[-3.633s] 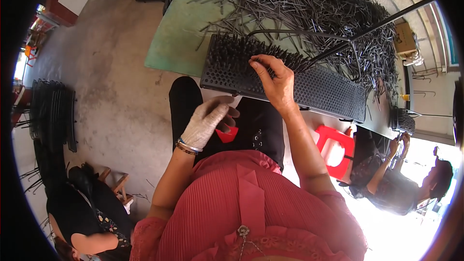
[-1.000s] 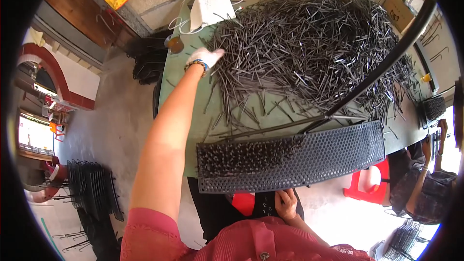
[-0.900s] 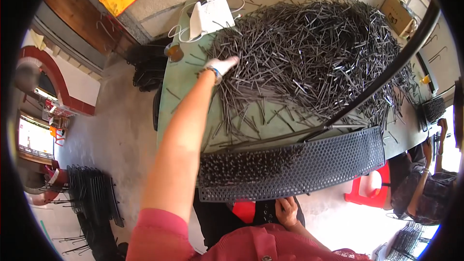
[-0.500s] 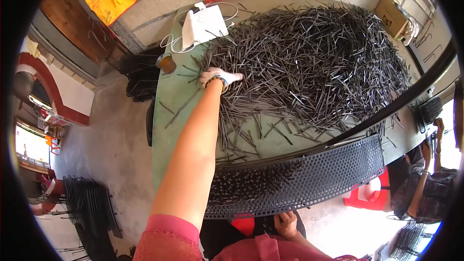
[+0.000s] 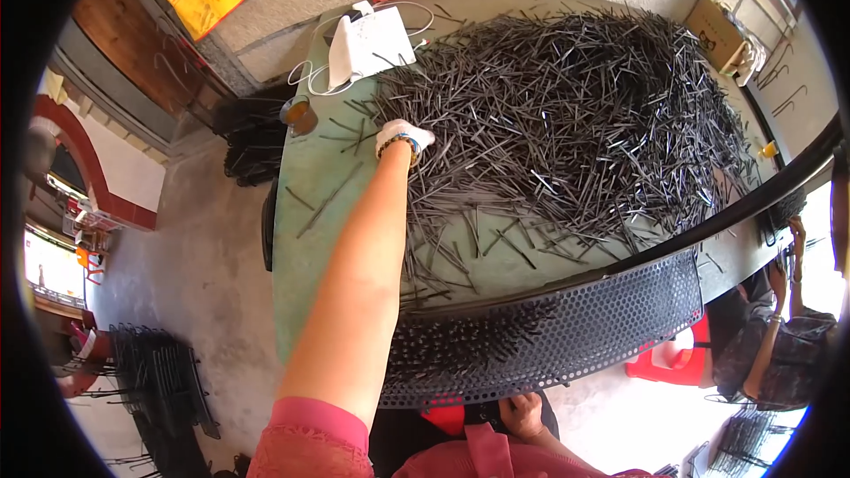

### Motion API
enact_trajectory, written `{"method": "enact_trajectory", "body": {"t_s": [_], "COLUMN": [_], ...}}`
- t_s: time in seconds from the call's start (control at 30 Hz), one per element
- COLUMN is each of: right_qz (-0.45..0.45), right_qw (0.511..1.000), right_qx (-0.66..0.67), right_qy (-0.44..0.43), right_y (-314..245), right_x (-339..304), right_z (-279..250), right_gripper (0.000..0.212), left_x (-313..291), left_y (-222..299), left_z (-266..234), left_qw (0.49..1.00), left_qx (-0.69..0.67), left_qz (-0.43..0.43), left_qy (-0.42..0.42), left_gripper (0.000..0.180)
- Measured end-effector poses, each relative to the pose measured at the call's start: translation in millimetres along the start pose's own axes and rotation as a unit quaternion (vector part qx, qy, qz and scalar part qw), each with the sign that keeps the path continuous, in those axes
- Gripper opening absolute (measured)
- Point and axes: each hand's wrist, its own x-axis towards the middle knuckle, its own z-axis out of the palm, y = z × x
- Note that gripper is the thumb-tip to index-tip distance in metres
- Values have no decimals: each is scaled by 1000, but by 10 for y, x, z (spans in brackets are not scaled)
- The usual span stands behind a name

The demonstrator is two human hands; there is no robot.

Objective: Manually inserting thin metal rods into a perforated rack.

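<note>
My left hand point(image 5: 405, 134), pale as if gloved and with beaded bracelets at the wrist, reaches down onto the left edge of a wide pile of thin black strips point(image 5: 567, 115). Its fingertips are hidden among the strips, so their grip does not show. In front of me a curved black perforated panel point(image 5: 620, 310) runs along the table's near edge. Many short black strip ends point(image 5: 469, 336) stick up through the holes of its left half. Beneath the panel's lower edge is my right hand point(image 5: 524, 413), fingers curled; whatever they hold is hidden.
A long black bar point(image 5: 753, 199) arches over the green table point(image 5: 305, 177). A glass of amber liquid point(image 5: 301, 117), a white box with cables point(image 5: 372, 49) and a cardboard box point(image 5: 715, 34) stand around the pile. Another person point(image 5: 779, 345) is at the right.
My left hand has drawn in, its fingers no longer stretched out over the strips. My right hand stays below the panel. The view has shifted slightly.
</note>
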Motion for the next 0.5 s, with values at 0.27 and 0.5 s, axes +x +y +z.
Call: {"method": "enact_trajectory", "body": {"t_s": [0.27, 0.5], "right_qz": [-2, 11], "right_qw": [1000, 1000], "right_qx": [1, -7], "right_qy": [2, -7], "right_y": [2, -10], "right_x": [40, 71], "right_z": [-28, -36], "right_gripper": [11, 9], "left_x": [-166, -462], "left_y": [-80, -327], "left_z": [-151, -125], "left_qw": [996, 987], "left_qx": [51, 86], "left_qz": [65, 120], "left_qy": [-43, -60], "left_gripper": [52, 60]}}
